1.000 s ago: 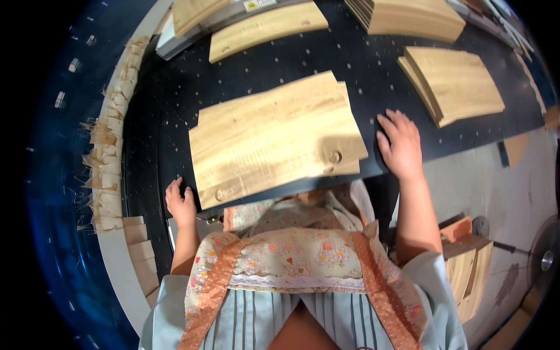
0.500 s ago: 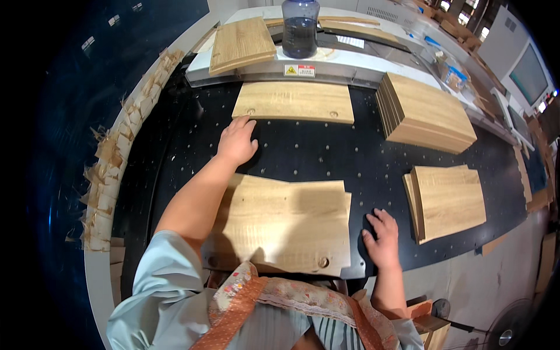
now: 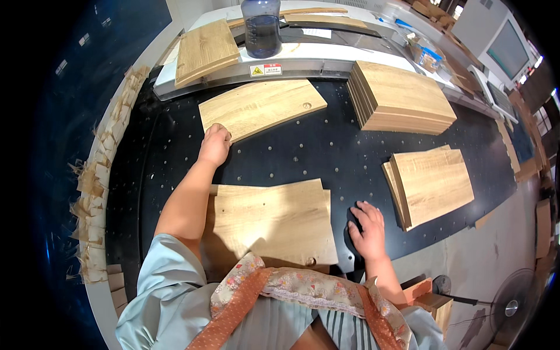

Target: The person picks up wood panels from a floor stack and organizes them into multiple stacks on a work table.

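Observation:
At the far side of the black table, my left hand [image 3: 214,144] is closed on the near left corner of a light wood-grain panel [image 3: 262,108]. The panel lies slanted, and a round hole shows near its right end. My right hand [image 3: 367,232] rests on the tabletop with its fingers apart and nothing in it. Between my arms, close to my body, several wood panels [image 3: 274,219] lie in an uneven pile; the top one has small drilled holes and a larger round one.
A tall stack of boards [image 3: 402,93] stands at the back right, with a smaller stack [image 3: 434,184] nearer. Behind, a white machine ledge [image 3: 315,67] carries a dark bottle [image 3: 261,35] and more boards [image 3: 207,49]. Torn paper-like edging [image 3: 105,157] runs down the left.
My left hand has closed on the far panel's corner and pulled that end nearer, turning the panel askew. My right hand stays on the table. The whole view has shifted slightly.

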